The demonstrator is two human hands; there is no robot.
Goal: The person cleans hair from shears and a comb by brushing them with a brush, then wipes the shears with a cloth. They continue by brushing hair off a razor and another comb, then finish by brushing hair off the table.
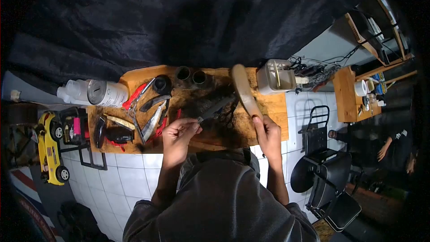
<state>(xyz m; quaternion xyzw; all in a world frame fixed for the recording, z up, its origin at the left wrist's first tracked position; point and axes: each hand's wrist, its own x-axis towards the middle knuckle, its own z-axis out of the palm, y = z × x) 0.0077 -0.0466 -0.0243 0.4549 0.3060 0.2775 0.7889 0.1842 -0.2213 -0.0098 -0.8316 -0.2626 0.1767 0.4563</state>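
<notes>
My left hand (178, 138) is closed, pinching the near end of a dark, flat, tapered comb (218, 106) between thumb and fingers. The comb points away to the right over the wooden table; its teeth are too dark to make out. In my right hand (268, 136), the fingers wrap the lower end of a curved, pale wooden brush (244, 89). The brush stands tilted beside the comb, apart from it, and its bristles cannot be made out. Dark hair clippings and dark items lie on the table (275, 107) below both hands.
Scissors (133, 111), red-handled tools and black clippers (120, 133) crowd the table's left side. Two dark cups (199, 78) stand at the back, a pale bin (275, 78) at the back right. Folding chairs (329, 170) stand on the right, with a person (394, 145) beyond.
</notes>
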